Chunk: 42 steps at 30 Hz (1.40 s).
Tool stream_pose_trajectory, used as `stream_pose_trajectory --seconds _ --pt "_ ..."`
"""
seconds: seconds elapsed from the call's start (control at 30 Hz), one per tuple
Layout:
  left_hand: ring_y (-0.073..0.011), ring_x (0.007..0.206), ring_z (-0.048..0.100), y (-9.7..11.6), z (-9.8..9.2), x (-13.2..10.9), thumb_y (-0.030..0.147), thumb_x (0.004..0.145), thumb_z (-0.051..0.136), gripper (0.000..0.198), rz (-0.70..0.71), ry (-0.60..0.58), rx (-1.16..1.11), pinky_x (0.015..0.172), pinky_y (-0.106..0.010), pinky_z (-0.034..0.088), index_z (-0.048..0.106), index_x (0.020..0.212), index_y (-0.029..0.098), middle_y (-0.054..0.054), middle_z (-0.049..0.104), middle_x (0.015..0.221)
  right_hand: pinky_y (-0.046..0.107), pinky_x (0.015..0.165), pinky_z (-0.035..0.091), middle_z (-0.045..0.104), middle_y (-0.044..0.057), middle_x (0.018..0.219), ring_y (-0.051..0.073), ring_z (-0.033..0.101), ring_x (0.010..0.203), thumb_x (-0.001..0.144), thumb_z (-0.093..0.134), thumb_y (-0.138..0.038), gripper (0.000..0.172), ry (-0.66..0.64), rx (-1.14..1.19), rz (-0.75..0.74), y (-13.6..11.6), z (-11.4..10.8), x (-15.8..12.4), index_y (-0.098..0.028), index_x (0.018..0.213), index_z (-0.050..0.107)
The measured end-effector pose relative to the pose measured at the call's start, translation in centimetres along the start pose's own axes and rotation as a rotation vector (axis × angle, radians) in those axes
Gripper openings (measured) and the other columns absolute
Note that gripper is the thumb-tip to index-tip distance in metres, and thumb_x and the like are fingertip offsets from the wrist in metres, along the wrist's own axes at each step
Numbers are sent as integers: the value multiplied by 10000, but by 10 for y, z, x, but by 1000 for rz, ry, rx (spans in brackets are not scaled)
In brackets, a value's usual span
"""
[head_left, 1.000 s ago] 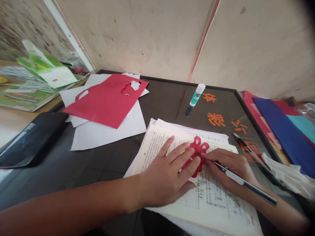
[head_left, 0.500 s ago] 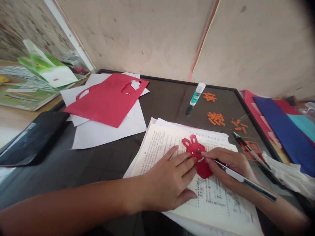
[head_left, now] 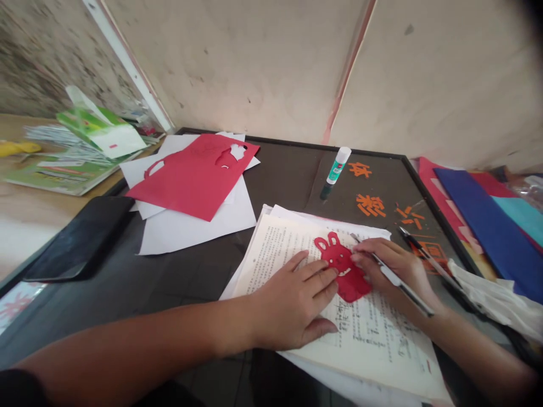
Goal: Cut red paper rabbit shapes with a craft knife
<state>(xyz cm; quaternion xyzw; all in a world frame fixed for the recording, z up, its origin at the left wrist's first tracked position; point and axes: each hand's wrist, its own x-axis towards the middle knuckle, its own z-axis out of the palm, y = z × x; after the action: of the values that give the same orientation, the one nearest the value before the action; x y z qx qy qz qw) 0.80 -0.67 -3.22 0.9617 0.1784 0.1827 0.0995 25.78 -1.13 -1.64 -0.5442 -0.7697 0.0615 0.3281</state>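
A red paper rabbit cut-out (head_left: 354,285) with looped ears and small cut eyes and mouth lies on the printed page of an open book (head_left: 271,249). My left hand (head_left: 297,302) rests flat with fingers spread, its fingertips on the rabbit's left side. In my right hand (head_left: 394,268) is a slim pen-shaped craft knife (head_left: 401,285), pinched between the fingers. The knife's grey tip points up and left, just right of the rabbit's head and apart from its face. The curled fingers touch or cover the rabbit's right edge; I cannot tell which.
A glue stick (head_left: 338,165) stands behind the book. Left are a red sheet with cut holes (head_left: 186,183) over white paper, and a phone (head_left: 80,240). A pen (head_left: 418,246), white cloth-like material (head_left: 496,294) and coloured paper (head_left: 479,220) lie right.
My right hand has lifted the knife tip away from the rabbit's face and tilted it up. My left hand stays on the cut-out. The whole view has shifted slightly.
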Motion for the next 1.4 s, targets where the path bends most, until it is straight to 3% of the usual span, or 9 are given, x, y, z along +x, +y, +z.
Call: stream_pose_trajectory --seconds 0.13,0.27,0.4,0.47,0.5,0.63,0.83,1.23,1.4 --pt "-355 1340 432 -2 -3 1 479 994 445 546 2 -39 -34 1137 -590 260 526 1345 69 -181 512 1431 405 795 513 736 48 885 256 693 847 806 710 -272 90 -55 1 -14 1 7 0 -230 874 668" --pt "-297 1284 503 -2 -13 8 377 978 517 374 -70 62 -240 1111 -516 354 589 1264 148 -152 587 1346 324 688 517 708 16 810 193 667 725 839 661 -274 51 -44 281 271 -3 7 -4 -231 867 662" --pt "-267 1239 536 2 -17 31 342 867 680 575 -595 346 -787 1054 -458 425 471 1375 176 -161 542 1364 277 675 507 691 5 845 157 641 724 807 736 -318 147 108 654 389 -5 4 -7 -237 896 651" --pt "-274 1184 569 5 -15 48 330 754 794 677 -781 375 -1143 1008 -437 457 502 1341 161 -167 564 1318 261 705 500 688 -5 864 140 632 748 796 763 -304 159 155 768 405 -5 4 -9 -248 899 656" --pt "-268 1119 603 5 -13 56 325 731 812 610 -804 347 -1288 968 -420 478 571 1261 144 -160 610 1239 252 712 496 686 -12 860 133 627 751 782 782 -293 169 162 805 416 -4 4 -9 -250 891 660" --pt "-175 804 646 4 -4 76 350 772 760 273 -774 305 -1436 785 -328 518 698 891 112 -91 686 884 233 732 500 686 -20 889 118 627 771 753 816 -280 221 157 1007 486 -4 4 -8 -257 909 662" --pt "-125 734 610 -3 1 76 324 725 797 282 -792 340 -1511 705 -260 496 681 882 121 -51 662 857 202 674 515 651 -35 826 99 619 721 693 854 -222 304 109 1270 622 -1 4 -4 -243 882 617" --pt "-151 755 635 -8 -1 72 373 667 827 352 -790 285 -1682 763 -300 501 707 887 127 -63 685 853 275 703 555 648 -10 832 137 652 739 730 816 -233 283 60 1191 566 -4 9 -4 -232 890 583" --pt "-162 769 637 -9 5 73 383 692 812 336 -789 379 -1655 764 -308 499 711 890 130 -63 691 842 284 666 528 653 -5 829 154 636 716 796 759 -306 225 111 957 483 0 10 -6 -244 922 583"
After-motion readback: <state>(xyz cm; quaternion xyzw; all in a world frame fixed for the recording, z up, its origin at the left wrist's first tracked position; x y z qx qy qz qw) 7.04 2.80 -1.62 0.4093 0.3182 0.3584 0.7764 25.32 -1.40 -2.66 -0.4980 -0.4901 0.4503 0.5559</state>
